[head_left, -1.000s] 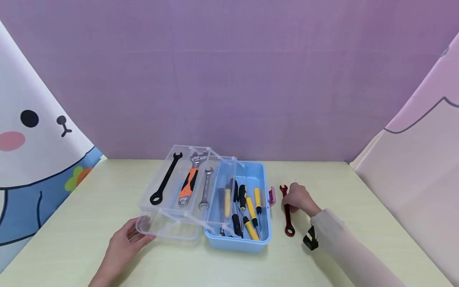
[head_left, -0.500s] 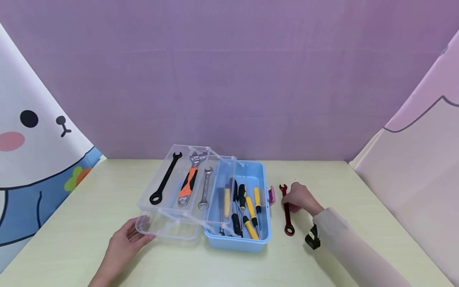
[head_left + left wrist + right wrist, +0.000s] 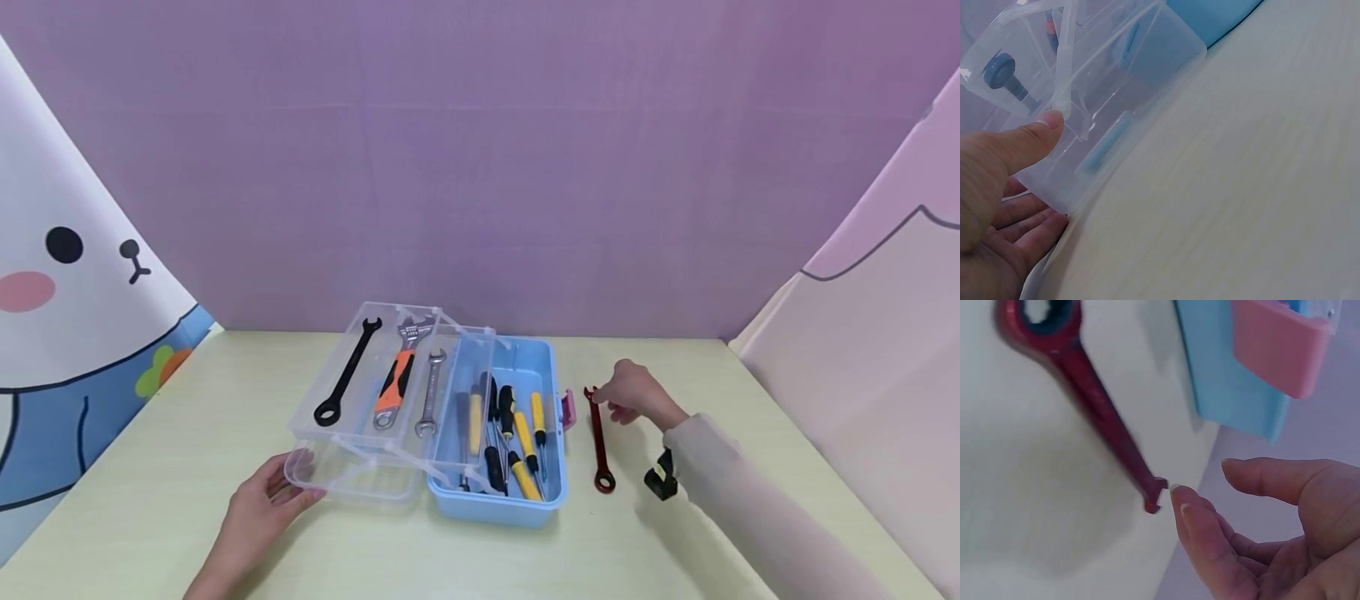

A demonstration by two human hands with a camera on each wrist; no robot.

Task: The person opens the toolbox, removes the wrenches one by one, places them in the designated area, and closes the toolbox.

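A red combination wrench (image 3: 599, 446) lies on the table to the right of the blue toolbox (image 3: 495, 510). My right hand (image 3: 636, 393) is at its open-jaw end; in the right wrist view the thumb and fingers (image 3: 1207, 540) are apart with nothing between them. At the left, my left hand (image 3: 258, 510) holds the corner of the toolbox's clear lid (image 3: 367, 483), thumb on one side and fingers on the other. Clear fold-out trays (image 3: 303, 429) above the lid bear a black combination wrench (image 3: 348, 375), an orange-handled adjustable wrench (image 3: 394, 383) and a silver wrench (image 3: 431, 392).
Several yellow and black screwdrivers (image 3: 527, 437) lie in the toolbox. A pink latch (image 3: 569, 409) sticks out from its right side. Beneath the right sleeve (image 3: 720, 475) is a black strapped object (image 3: 662, 477). A purple backdrop (image 3: 480, 167) stands behind the table.
My right hand has let go of the red wrench's shaft and moved up, away from me, toward its open-jaw end. The wrench lies almost where it was. My left hand has stayed put.
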